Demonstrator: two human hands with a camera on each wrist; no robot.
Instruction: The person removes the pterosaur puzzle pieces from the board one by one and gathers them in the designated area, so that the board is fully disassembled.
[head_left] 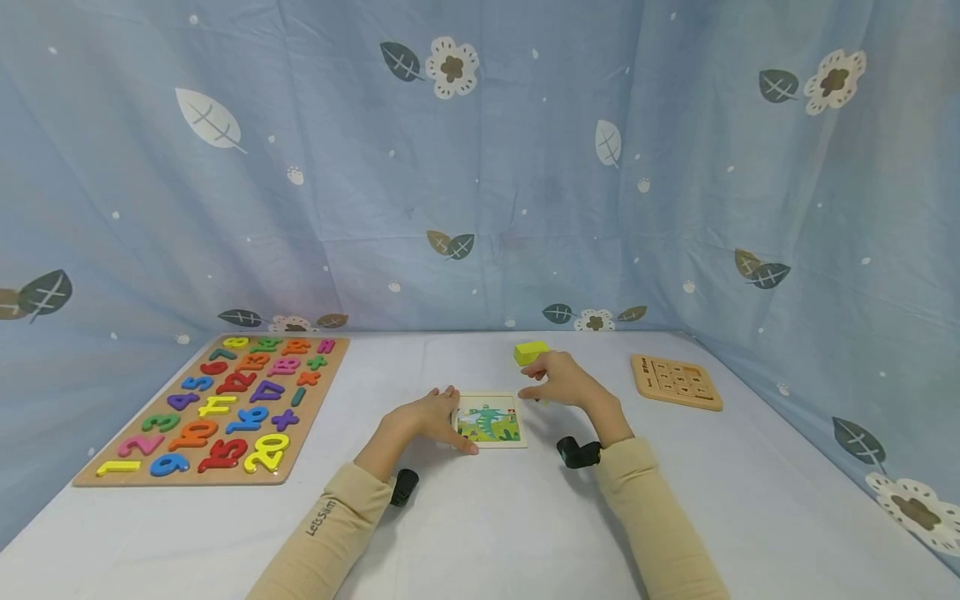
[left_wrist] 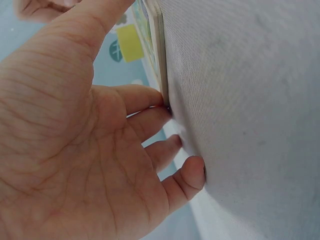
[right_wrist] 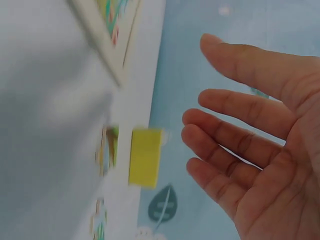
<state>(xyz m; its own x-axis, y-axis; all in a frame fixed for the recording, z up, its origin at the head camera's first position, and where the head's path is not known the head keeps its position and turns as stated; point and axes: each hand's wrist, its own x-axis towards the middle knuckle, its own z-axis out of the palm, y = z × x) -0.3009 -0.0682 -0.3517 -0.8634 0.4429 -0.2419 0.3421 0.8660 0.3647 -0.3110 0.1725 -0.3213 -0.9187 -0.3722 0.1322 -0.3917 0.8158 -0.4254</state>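
A small jigsaw puzzle [head_left: 487, 421] with a green dinosaur picture lies flat in a pale wooden frame at the table's middle. My left hand [head_left: 429, 417] holds the frame's left side, its thumb by the near corner and its fingers by the far corner. In the left wrist view, fingertips touch the frame's edge [left_wrist: 161, 60] and the tabletop. My right hand [head_left: 562, 382] hovers just right of the frame, fingers loosely bent and holding nothing. Small loose puzzle pieces [right_wrist: 108, 150] lie on the table near it, mostly hidden under this hand in the head view.
A yellow block [head_left: 531, 352] stands behind my right hand. On the left lies a large wooden number board [head_left: 292, 467] with colourful digits. A small wooden number tile board [head_left: 677, 382] lies at the right. A blue patterned curtain [head_left: 480, 167] hangs behind the white table [head_left: 495, 533].
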